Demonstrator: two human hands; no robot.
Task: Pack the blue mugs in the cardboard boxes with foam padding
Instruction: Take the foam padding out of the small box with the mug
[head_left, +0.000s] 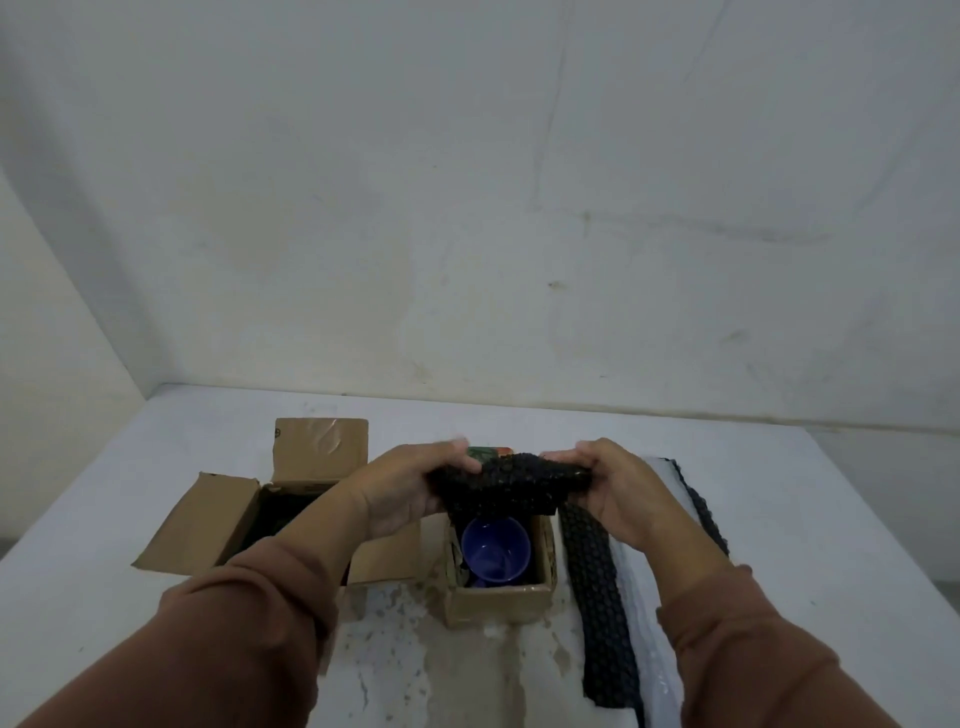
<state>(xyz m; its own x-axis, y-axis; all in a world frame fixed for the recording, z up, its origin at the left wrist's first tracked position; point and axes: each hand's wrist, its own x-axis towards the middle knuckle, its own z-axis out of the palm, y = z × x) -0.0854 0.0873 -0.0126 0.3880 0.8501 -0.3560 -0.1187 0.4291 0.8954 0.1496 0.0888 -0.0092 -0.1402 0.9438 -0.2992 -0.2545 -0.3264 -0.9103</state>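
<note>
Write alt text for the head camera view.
Both hands, left and right, hold a piece of black foam padding over a small cardboard box containing an upright blue mug. A larger open box sits left; foam strips lie right.

White table (779, 519), two cardboard boxes (498, 597), apparently foam strips (597, 597)

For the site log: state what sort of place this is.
Probably a bare makeshift packing spot, not a kitchen or shop: a plain white table against stained white walls, holding only open cardboard boxes and dark foam padding.
</note>
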